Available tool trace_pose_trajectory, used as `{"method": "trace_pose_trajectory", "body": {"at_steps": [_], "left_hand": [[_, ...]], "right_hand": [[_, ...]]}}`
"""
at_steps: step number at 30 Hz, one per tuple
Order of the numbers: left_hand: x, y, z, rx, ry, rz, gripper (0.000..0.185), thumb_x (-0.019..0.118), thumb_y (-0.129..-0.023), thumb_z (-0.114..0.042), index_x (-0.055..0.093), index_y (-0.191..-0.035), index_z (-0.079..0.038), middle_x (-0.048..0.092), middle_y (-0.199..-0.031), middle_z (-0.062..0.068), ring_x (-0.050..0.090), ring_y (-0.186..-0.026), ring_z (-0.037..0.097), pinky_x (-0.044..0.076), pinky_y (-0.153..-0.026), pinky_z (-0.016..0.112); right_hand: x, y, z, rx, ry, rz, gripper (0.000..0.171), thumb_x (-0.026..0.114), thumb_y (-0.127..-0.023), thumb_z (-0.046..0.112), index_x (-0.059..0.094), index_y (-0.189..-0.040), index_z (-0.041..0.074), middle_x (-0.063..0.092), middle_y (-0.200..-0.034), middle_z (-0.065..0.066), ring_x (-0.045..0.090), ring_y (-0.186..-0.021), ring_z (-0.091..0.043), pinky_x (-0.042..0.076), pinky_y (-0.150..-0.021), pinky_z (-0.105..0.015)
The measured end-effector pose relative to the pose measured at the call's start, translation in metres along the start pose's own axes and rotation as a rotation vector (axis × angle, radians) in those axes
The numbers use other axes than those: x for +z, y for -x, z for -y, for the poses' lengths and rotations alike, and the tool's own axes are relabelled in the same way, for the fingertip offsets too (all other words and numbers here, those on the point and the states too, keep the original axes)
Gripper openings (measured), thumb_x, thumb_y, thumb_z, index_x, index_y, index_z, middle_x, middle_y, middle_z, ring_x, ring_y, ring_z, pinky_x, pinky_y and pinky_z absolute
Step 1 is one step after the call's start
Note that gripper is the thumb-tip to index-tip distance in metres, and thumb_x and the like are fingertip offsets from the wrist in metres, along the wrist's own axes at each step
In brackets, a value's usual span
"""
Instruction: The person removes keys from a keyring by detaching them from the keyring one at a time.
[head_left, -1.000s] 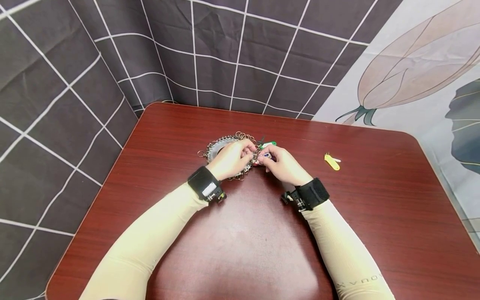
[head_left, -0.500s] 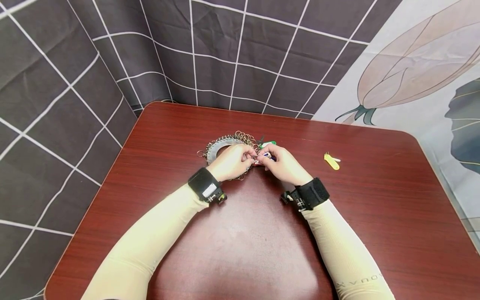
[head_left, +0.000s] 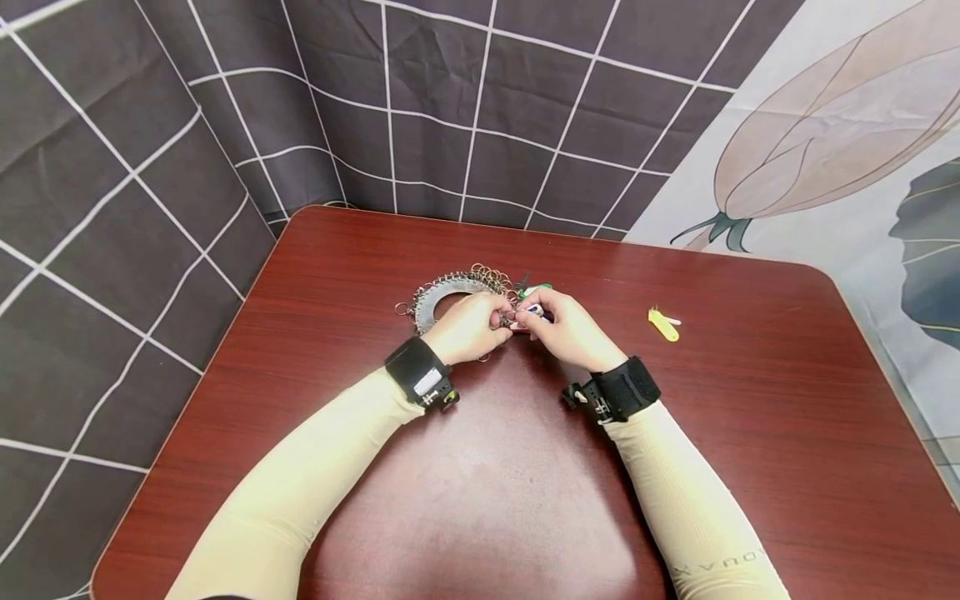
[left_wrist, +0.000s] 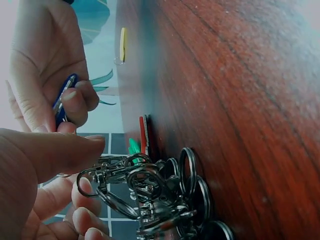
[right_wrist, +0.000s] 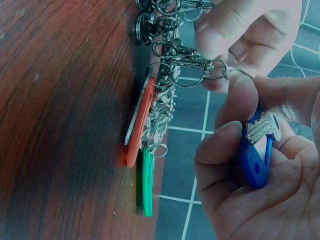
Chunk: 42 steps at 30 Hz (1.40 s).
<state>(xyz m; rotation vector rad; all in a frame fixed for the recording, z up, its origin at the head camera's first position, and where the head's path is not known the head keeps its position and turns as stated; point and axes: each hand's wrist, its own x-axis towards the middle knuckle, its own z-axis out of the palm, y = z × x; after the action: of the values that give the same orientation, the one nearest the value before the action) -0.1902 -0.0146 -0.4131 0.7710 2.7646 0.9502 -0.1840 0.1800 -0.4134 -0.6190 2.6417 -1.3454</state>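
I am pinching a blue key tag (right_wrist: 256, 162) in my right hand (head_left: 567, 332) while my left hand (head_left: 467, 327) is gripping a clasp (right_wrist: 192, 60); its split ring may slip off.

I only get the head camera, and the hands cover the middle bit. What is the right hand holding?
Observer: The right hand pinches a blue key tag with a silver key against it.
Operator: And the other hand?
Observer: The left hand pinches a metal snap clip with a small ring on its end.
Operator: Are any other colours hiding there?
Observer: A red tag lies on the table next to a green tag, by the heap of clips. Neither hand touches them.
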Motion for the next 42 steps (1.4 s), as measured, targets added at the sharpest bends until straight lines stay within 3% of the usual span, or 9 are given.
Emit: {"method": "trace_pose_trajectory", "body": {"at_steps": [9, 15, 25, 34, 42], "left_hand": [[0.0033, 0.0003, 0.0037, 0.001, 0.001, -0.049, 0.008, 0.066, -0.088, -0.018, 0.069, -0.095, -0.018, 0.057, -0.085, 0.003, 0.050, -0.076, 0.012, 0.041, -0.065, 0.026], [0.0046, -0.0001, 0.0067, 0.010, 0.070, -0.081, 0.003, 0.065, -0.089, -0.019, 0.068, -0.089, -0.018, 0.057, -0.087, 0.000, 0.053, -0.079, 0.010, 0.044, -0.068, 0.025], [0.0030, 0.0008, 0.0065, 0.044, 0.170, -0.120, 0.004, 0.064, -0.089, -0.014, 0.066, -0.093, -0.015, 0.060, -0.080, -0.005, 0.056, -0.074, 0.006, 0.046, -0.067, 0.022], [0.0012, 0.0040, 0.0072, 0.013, 0.075, -0.183, 0.010, 0.060, -0.087, -0.011, 0.063, -0.094, -0.015, 0.060, -0.080, -0.006, 0.054, -0.070, 0.008, 0.044, -0.062, 0.025], [-0.0009, 0.0061, 0.0062, 0.012, 0.109, -0.195, 0.008, 0.060, -0.086, -0.010, 0.062, -0.092, -0.015, 0.060, -0.078, -0.006, 0.053, -0.066, 0.009, 0.043, -0.060, 0.026]], "right_hand": [[-0.0033, 0.0005, -0.0020, 0.000, 0.008, 0.012, 0.005, 0.064, -0.093, 0.011, 0.064, -0.097, 0.009, 0.060, -0.080, -0.004, 0.055, -0.063, -0.018, 0.047, -0.059, -0.028], [-0.0054, -0.0001, -0.0031, 0.013, 0.020, 0.018, 0.009, 0.065, -0.091, 0.009, 0.064, -0.100, 0.008, 0.061, -0.085, -0.005, 0.054, -0.063, -0.016, 0.045, -0.059, -0.026], [-0.0055, -0.0010, -0.0013, 0.005, -0.036, 0.025, 0.009, 0.067, -0.091, 0.012, 0.065, -0.098, 0.007, 0.063, -0.091, -0.006, 0.056, -0.066, -0.017, 0.046, -0.061, -0.024], [-0.0028, -0.0018, -0.0023, 0.018, -0.014, 0.053, 0.008, 0.071, -0.089, 0.019, 0.065, -0.089, 0.014, 0.063, -0.073, -0.009, 0.059, -0.064, -0.023, 0.047, -0.058, -0.027], [0.0007, -0.0020, -0.0021, 0.000, -0.036, 0.009, 0.005, 0.067, -0.092, 0.016, 0.067, -0.092, 0.012, 0.065, -0.083, -0.013, 0.059, -0.069, -0.018, 0.047, -0.062, -0.027]]}}
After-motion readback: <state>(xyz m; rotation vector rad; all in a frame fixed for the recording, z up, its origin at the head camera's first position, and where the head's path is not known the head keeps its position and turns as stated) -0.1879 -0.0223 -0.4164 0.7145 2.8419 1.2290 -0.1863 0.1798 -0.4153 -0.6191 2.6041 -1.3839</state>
